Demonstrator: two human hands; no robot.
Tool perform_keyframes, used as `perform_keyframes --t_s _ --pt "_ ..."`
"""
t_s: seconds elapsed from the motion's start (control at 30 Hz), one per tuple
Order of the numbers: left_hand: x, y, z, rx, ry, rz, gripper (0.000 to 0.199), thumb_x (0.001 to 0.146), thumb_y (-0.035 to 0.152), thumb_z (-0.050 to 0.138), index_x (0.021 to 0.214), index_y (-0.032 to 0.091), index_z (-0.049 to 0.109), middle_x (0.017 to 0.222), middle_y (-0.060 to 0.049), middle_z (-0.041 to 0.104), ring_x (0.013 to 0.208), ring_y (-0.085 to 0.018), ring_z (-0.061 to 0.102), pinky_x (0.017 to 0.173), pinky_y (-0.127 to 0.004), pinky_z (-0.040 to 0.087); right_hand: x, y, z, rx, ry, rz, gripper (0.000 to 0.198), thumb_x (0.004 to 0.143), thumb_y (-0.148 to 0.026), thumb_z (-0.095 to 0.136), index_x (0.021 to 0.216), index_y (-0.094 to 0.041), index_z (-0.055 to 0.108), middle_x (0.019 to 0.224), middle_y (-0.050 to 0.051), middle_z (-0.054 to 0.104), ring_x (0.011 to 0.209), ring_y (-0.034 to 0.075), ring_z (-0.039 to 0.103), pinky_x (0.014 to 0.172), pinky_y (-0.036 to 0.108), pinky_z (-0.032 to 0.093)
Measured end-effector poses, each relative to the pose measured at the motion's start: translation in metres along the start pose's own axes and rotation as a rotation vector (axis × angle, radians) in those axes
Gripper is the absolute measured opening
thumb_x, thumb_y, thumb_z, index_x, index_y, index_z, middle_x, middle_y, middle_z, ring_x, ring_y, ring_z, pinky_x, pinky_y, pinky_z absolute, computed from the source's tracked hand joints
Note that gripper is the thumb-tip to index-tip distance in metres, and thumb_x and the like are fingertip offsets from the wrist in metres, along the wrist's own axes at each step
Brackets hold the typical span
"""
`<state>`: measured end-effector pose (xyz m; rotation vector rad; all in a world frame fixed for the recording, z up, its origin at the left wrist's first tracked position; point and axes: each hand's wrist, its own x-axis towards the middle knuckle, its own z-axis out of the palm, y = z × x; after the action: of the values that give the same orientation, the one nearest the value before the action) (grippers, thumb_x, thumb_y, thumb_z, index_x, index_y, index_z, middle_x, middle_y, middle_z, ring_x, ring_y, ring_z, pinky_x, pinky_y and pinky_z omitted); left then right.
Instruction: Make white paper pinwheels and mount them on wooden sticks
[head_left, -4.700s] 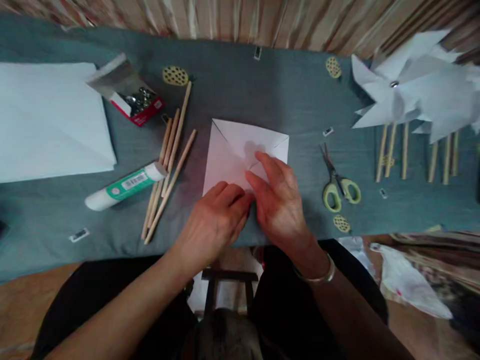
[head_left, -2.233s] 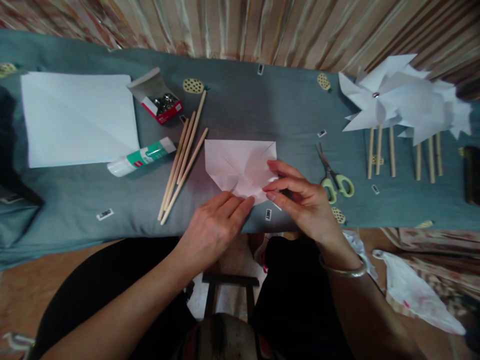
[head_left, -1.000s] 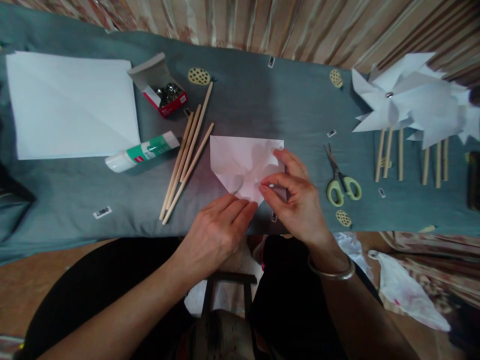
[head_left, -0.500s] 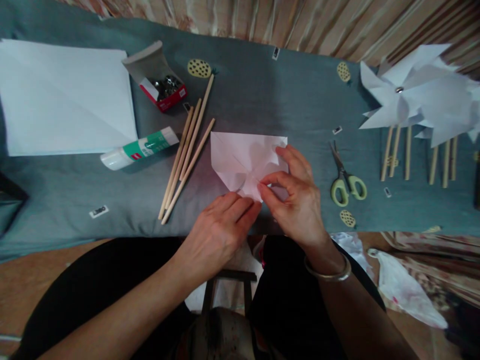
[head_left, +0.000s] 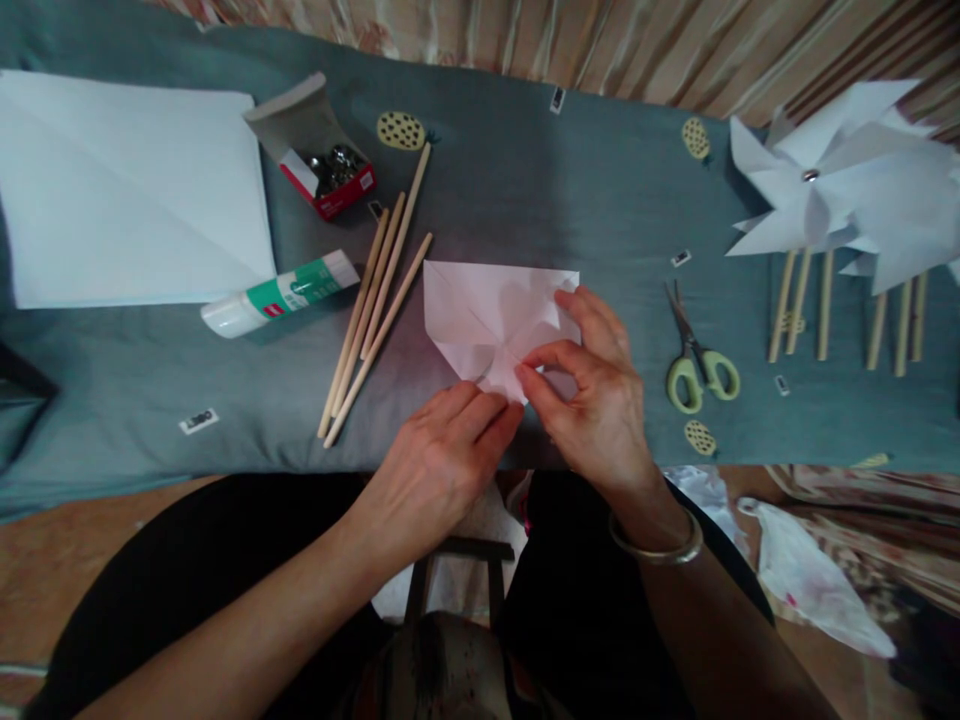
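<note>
A white sheet of paper point(head_left: 480, 305) lies in front of me near the table's front edge, creased, with its near corners folded in toward the middle. My right hand point(head_left: 592, 390) pinches a folded flap of it between thumb and forefinger, close to the centre. Its other fingers rest on the paper's right side. My left hand point(head_left: 442, 450) is at the near edge, fingers bent and closed on the lower part of the sheet. The left thumb is mostly hidden under the hand.
Wooden sticks point(head_left: 379, 310), a glue bottle point(head_left: 281, 293), an open red box of metal pieces point(head_left: 334, 180) and a stack of white paper point(head_left: 135, 200) lie leftward. Scissors point(head_left: 697, 365) are to the right, beside finished paper pinwheels point(head_left: 825, 190) on sticks. A grey-green cloth point(head_left: 600, 200) covers the table.
The view has shifted very slightly. Both hands keep the same hold on the paper, and nothing else has visibly moved.
</note>
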<state>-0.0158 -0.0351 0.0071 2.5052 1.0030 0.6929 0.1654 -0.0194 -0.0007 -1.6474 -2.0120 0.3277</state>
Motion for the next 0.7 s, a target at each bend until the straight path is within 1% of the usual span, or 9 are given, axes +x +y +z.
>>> perform_keyframes --t_s 0.13,0.23,0.37,0.53,0.7 --pt "0.0 0.0003 -0.0002 0.0 0.001 -0.003 0.021 0.094 0.011 0.055 0.109 0.003 0.066 0.096 -0.012 0.07 0.084 -0.021 0.06 0.075 -0.035 0.059 -0.0003 -0.0005 0.0004 -0.01 0.011 -0.01 0.008 0.087 -0.021 0.063 0.082 -0.023 0.069 0.144 0.005 0.055 0.141 0.029 0.043 0.117 0.053 0.039" --pt "-0.0003 0.0004 -0.0006 0.007 -0.001 -0.004 0.021 0.094 0.012 0.053 0.109 0.003 0.066 0.096 -0.011 0.07 0.083 -0.021 0.06 0.075 -0.034 0.059 -0.0008 -0.0002 0.0014 -0.011 0.023 -0.017 0.007 0.086 -0.021 0.063 0.082 -0.023 0.068 0.143 0.007 0.056 0.14 0.029 0.044 0.116 0.052 0.04" --pt "-0.0004 0.0006 -0.0003 0.015 -0.001 -0.005 0.021 0.095 0.012 0.053 0.108 0.004 0.066 0.096 -0.011 0.07 0.084 -0.021 0.06 0.074 -0.033 0.059 -0.0019 0.0012 0.0032 0.003 0.024 -0.032 0.006 0.087 -0.021 0.062 0.083 -0.021 0.068 0.145 0.008 0.054 0.141 0.029 0.043 0.116 0.054 0.039" --pt "0.0003 0.001 0.0003 0.015 -0.001 -0.005 0.02 0.094 0.012 0.054 0.108 0.004 0.066 0.096 -0.011 0.07 0.084 -0.021 0.06 0.074 -0.034 0.059 -0.002 0.0007 0.0037 -0.014 0.036 -0.05 0.005 0.086 -0.02 0.064 0.083 -0.019 0.068 0.143 0.011 0.055 0.141 0.03 0.043 0.117 0.052 0.039" --pt "0.0006 0.001 -0.0001 0.007 -0.021 -0.018 0.02 0.096 0.013 0.05 0.107 0.006 0.066 0.096 -0.01 0.069 0.083 -0.02 0.06 0.073 -0.033 0.058 -0.0025 -0.0019 0.0042 -0.021 0.039 -0.109 0.011 0.091 -0.02 0.058 0.089 -0.022 0.068 0.145 0.008 0.054 0.143 0.028 0.04 0.116 0.051 0.04"
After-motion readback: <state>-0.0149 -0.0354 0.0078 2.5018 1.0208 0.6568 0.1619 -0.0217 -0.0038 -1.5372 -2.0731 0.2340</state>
